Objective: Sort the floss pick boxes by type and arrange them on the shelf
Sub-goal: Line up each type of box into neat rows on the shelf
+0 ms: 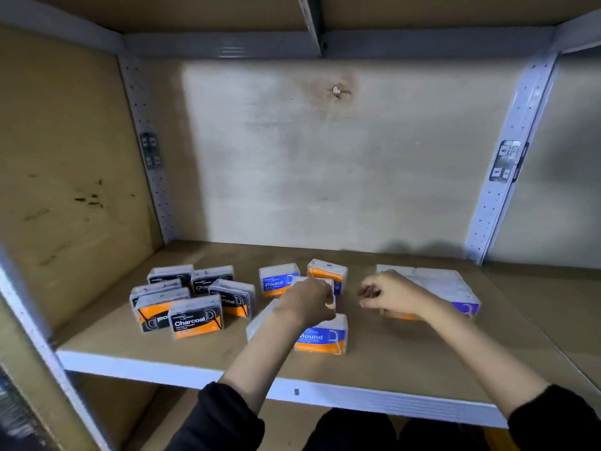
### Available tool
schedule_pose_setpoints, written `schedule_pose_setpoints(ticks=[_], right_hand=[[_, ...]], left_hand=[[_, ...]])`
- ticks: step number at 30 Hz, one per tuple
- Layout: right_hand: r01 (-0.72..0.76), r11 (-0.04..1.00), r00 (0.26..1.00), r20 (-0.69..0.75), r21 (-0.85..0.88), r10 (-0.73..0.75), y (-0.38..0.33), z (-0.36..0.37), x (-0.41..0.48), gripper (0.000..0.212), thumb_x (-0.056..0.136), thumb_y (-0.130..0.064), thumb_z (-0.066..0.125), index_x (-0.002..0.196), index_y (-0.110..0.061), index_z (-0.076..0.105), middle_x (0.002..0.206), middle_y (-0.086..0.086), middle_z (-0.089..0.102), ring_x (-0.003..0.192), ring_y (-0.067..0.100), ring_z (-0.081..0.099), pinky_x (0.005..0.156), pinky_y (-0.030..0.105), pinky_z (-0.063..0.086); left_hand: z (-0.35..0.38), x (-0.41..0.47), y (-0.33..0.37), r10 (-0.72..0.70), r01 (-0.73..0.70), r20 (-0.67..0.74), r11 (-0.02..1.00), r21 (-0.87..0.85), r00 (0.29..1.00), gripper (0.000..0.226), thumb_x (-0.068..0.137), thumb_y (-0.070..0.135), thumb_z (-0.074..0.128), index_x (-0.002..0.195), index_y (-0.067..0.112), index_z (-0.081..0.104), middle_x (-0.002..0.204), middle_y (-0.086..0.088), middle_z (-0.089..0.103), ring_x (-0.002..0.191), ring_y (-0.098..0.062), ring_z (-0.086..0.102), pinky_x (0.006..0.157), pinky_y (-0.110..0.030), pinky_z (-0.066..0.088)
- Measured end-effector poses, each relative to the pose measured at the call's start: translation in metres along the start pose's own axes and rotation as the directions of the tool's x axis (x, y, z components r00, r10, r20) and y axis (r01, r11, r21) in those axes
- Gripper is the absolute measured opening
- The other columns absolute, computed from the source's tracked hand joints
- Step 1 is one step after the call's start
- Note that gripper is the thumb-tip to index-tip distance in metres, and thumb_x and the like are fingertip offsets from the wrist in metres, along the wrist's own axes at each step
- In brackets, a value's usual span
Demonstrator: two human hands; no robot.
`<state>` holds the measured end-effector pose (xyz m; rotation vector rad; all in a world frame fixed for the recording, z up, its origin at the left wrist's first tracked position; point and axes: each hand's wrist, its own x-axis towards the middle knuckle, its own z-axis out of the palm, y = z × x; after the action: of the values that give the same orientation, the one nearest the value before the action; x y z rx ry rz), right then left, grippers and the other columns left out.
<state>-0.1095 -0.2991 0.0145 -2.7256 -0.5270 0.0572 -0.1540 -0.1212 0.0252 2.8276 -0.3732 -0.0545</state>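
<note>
Several black-and-orange Charcoal boxes (196,317) stand grouped at the left of the shelf (406,362). Blue-and-orange Round boxes sit in the middle: one at the back (278,279), one behind it to the right (327,271), one at the front (322,336). My left hand (307,302) grips a Round box (328,289) above the middle group, fingers curled over its top. My right hand (388,294) hovers with loosely curled fingers and holds nothing. Behind it lie clear boxes with blue labels (448,288), flat on the shelf.
A clear box (260,320) lies partly hidden under my left forearm. The shelf has a white metal front edge (162,369), perforated uprights at the back corners and a plywood back wall. Bare board lies behind the boxes and at the far right.
</note>
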Motion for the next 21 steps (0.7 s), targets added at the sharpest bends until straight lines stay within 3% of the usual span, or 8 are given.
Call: schedule_pose_setpoints(ticks=[8,12,17,21], right_hand=[[0.042,0.999,0.997,-0.064,0.019,-0.041,-0.018,0.008,0.051,0.024,0.082,-0.014,0.065,0.104,-0.006,0.069,0.107,0.011,0.070,0.097,0.021,0.065,0.083,0.028,0.049],[0.022,1.000,0.996,-0.084,-0.001,-0.022,-0.018,0.014,0.077,0.026,0.084,-0.013,0.062,0.108,-0.005,0.067,0.113,0.011,0.068,0.102,0.021,0.063,0.086,0.028,0.048],[-0.003,0.991,0.996,-0.083,-0.137,-0.009,-0.012,0.023,0.115,0.032,0.086,-0.010,0.055,0.117,-0.008,0.061,0.123,0.007,0.059,0.114,0.021,0.054,0.091,0.025,0.042],[-0.008,0.970,1.000,-0.001,-0.242,0.008,0.001,0.038,0.135,0.032,0.085,-0.016,0.056,0.116,-0.009,0.060,0.121,0.010,0.053,0.114,0.025,0.051,0.092,0.034,0.045]], left_hand=[[-0.025,0.015,-0.044,-0.097,0.098,-0.042,0.995,0.021,0.994,0.034,0.091,0.021,0.055,0.124,0.012,0.058,0.132,-0.006,0.056,0.120,-0.022,0.054,0.096,-0.030,0.045],[-0.033,0.035,-0.065,-0.152,0.152,-0.047,0.988,0.002,0.987,0.030,0.087,0.017,0.054,0.116,0.014,0.062,0.126,-0.005,0.061,0.116,-0.024,0.057,0.087,-0.026,0.045],[-0.030,0.070,-0.096,-0.182,0.182,-0.015,0.978,0.105,0.983,0.041,0.088,0.005,0.051,0.127,0.015,0.054,0.135,-0.004,0.053,0.121,-0.026,0.053,0.095,-0.031,0.046],[-0.017,0.086,-0.109,-0.146,0.131,0.050,0.964,0.233,0.988,0.044,0.088,0.009,0.056,0.132,0.012,0.048,0.135,-0.009,0.046,0.120,-0.031,0.053,0.095,-0.038,0.047]])
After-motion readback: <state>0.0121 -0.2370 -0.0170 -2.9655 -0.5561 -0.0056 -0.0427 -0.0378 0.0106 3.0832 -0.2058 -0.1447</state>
